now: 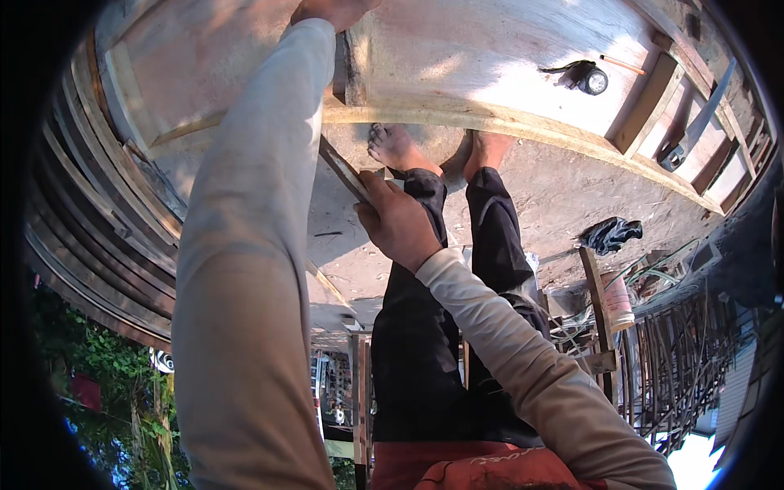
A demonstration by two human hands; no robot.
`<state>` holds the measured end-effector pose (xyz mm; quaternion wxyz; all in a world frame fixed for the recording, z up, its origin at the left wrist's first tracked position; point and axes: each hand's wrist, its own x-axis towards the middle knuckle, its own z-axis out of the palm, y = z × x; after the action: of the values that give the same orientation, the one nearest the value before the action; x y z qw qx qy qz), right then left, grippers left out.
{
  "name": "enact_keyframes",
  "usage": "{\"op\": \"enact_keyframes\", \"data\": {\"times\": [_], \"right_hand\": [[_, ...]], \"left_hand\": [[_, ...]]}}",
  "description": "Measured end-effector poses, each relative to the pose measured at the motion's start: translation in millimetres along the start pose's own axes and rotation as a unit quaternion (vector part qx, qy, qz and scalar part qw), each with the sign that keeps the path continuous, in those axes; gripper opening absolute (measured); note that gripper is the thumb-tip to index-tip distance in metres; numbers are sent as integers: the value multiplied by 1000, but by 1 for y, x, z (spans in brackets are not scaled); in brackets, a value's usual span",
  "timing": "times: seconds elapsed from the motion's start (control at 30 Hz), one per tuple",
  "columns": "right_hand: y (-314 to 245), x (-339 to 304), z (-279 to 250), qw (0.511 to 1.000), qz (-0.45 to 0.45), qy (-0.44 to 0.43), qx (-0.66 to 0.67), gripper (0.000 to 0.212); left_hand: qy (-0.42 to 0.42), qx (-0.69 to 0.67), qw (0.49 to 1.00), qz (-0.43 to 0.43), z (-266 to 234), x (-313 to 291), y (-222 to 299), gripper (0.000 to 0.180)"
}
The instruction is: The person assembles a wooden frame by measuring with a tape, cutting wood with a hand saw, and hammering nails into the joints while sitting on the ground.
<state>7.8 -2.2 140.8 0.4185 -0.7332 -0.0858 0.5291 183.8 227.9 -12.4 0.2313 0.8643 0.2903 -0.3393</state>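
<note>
At the top edge, my left hand (336, 10) rests over the large framed wooden panel (465, 49), beside a short wooden crosspiece (356, 67). Its fingers are cut off by the picture's edge. Nearer to me, my right hand (398, 222) is closed around the near end of a narrow dark strip (343, 170). That strip slants up and left, and its far end passes behind my left forearm; I cannot make out whether it is wood or metal. A pale wooden batten (490, 119) edges the panel just beyond my bare feet (395, 149).
On the panel lie a black round lamp (593, 80) and a pencil (622, 64). A handsaw (702, 118) rests across the frame at right. Dark crumpled cloth (611, 235) lies on the ground near a pinkish bucket (617, 300). Long planks (106, 204) are stacked at left.
</note>
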Motion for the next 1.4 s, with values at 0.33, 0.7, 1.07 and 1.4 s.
{"op": "enact_keyframes", "data": {"times": [0.33,0.7,1.07,1.4], "right_hand": [[-3,3,-9,998,45,40,13,39],[-6,18,-28,999,-26,-8,-42,48],[-9,58,-10,990,22,95,-102,46],[-5,9,-37,995,-49,81,-44,48]], "left_hand": [[-5,-47,999,-7,-4,-6,3,69],[-8,-52,998,-15,-2,-7,4,67],[-14,-3,1000,-16,5,-9,4,69],[43,-37,998,-37,-2,-19,0,67]]}}
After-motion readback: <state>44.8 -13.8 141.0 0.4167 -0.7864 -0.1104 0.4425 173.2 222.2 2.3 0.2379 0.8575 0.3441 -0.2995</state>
